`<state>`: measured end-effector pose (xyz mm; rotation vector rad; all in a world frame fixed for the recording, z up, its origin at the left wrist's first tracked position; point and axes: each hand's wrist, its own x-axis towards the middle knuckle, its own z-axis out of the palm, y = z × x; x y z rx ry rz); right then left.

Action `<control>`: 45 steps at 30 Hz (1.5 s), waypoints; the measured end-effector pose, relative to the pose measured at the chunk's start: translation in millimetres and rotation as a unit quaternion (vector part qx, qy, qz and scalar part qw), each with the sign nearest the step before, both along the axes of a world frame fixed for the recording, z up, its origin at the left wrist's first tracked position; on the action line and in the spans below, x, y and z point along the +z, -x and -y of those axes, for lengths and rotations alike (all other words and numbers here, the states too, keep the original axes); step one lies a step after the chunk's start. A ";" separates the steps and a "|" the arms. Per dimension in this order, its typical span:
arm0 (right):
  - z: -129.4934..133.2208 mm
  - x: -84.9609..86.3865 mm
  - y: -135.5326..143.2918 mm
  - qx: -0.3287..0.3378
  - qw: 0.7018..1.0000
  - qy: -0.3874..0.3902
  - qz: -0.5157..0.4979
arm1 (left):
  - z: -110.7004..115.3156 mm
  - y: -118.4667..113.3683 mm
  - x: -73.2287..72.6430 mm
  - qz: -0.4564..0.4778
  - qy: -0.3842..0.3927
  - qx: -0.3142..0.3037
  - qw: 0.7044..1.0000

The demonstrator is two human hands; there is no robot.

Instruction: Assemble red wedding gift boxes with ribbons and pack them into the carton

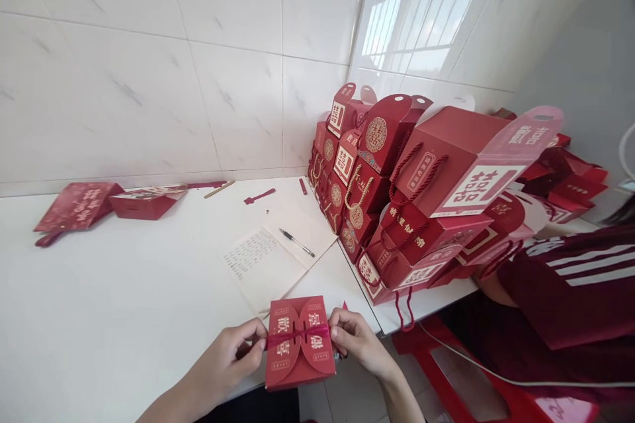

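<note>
A red gift box (285, 370) with pale gold characters sits at the table's near edge, its rounded flaps folded together on top. Across the flaps runs a dark red ribbon (318, 331), crossed or knotted at the middle. On the box's left side, my left hand (231, 353) pinches one ribbon end between thumb and fingers. At the right side my right hand (364, 343) pinches the other end, and a small red tip sticks up above its fingers. The ribbon looks taut between both hands.
Stacked red gift boxes (441, 158) with rope handles rise on the right. An open notebook (258, 271) and a pen (296, 242) lie ahead. Two red boxes (84, 204) rest at far left. A person's maroon sleeve (570, 284) and a red stool (431, 350) are at right.
</note>
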<state>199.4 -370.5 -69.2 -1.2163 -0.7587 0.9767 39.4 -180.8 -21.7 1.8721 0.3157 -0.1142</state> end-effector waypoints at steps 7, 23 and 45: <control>5.3 13.7 -2.4 -0.009 0.999 0.020 0.025 | -6.3 2.5 17.2 -0.034 -0.042 -0.010 0.998; 0.6 74.8 13.8 -0.048 0.990 -0.015 0.130 | -5.8 -0.4 35.8 -0.031 -0.074 0.009 0.997; -22.0 73.4 30.1 -0.145 0.945 0.020 0.292 | -2.1 -13.7 70.9 -0.074 0.012 -0.088 0.993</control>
